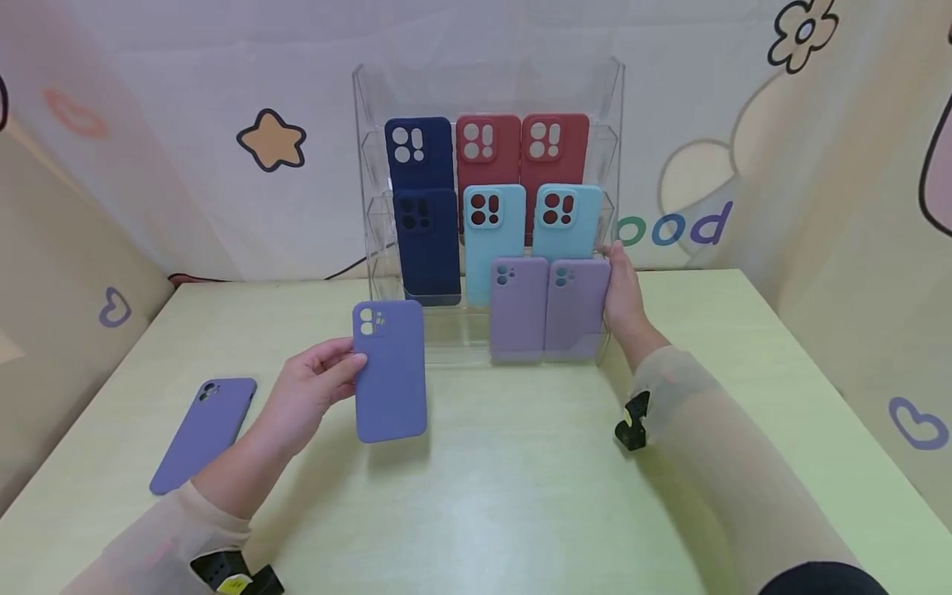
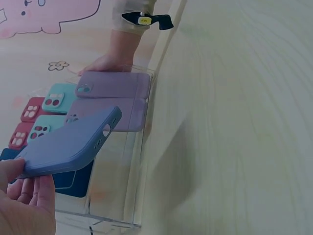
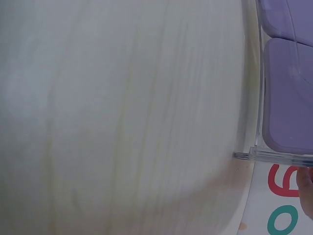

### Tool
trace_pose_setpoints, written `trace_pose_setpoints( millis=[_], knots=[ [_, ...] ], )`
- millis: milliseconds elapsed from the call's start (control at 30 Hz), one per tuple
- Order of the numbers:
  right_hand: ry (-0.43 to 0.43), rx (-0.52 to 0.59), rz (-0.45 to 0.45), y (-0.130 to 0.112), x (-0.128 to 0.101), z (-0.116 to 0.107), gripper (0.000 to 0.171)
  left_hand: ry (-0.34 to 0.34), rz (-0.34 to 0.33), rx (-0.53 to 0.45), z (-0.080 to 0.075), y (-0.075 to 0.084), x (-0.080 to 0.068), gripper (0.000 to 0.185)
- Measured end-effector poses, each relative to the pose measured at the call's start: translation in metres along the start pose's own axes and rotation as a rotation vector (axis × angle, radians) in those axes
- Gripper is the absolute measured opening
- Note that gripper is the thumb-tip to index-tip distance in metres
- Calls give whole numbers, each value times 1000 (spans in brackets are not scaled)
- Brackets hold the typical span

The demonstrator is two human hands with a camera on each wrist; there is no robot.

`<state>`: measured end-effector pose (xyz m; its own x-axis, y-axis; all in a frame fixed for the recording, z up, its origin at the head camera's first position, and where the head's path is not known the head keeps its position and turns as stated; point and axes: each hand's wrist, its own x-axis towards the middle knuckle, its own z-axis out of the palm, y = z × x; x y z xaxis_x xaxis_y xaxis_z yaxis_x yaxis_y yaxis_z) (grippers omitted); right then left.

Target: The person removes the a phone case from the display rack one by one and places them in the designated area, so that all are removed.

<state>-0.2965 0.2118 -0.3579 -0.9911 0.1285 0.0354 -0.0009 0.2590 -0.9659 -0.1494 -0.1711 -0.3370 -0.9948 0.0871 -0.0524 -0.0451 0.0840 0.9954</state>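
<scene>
Pinched by its left edge between thumb and fingers, a periwinkle phone case [image 1: 390, 371] stands upright in the left hand [image 1: 308, 388], its bottom end touching the pale green counter [image 1: 521, 496] just in front of a clear acrylic display rack [image 1: 487, 83]. The right hand [image 1: 623, 293] rests with straight fingers against the rack's right side wall, holding nothing.

The rack is stepped, and its tiers hold two red cases [image 1: 521, 149] and a navy case [image 1: 419, 153] at the top, then two light blue cases [image 1: 531, 227] beside a second navy case [image 1: 427, 244], and two lilac cases [image 1: 546, 307] on the lowest occupied step (to the right of centre). A second periwinkle case [image 1: 204, 434] lies flat on the counter, well apart to the left.

On the backdrop [image 1: 706, 223] behind the rack, coloured letters read "ood"; the rest is hidden.
</scene>
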Motion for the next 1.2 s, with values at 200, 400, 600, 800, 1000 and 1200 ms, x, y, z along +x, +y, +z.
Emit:
trace_pose_setpoints(
  millis=[200, 400, 600, 800, 1000, 1200],
  knots=[
    [-4, -4, -14, -2, -1, -1, 77, 12, 3, -14, -7, -3, -3, 49],
    [7, -5, 6, 0, -2, -1, 77, 1, 13, -15, -12, -3, -6, 49],
    [-3, 7, -8, -1, -3, -1, 78, -2, 1, -35, -17, -6, -9, 49],
    [-11, 15, 5, -3, -3, 0, 74, -13, 5, -50, -23, -10, -11, 47],
    [-17, 13, -11, -2, -2, 0, 78, -11, -6, -39, -27, -11, -12, 46],
    [-21, 15, -21, -1, -2, 0, 78, 1, -26, -13, -33, -12, -14, 46]
  ],
)
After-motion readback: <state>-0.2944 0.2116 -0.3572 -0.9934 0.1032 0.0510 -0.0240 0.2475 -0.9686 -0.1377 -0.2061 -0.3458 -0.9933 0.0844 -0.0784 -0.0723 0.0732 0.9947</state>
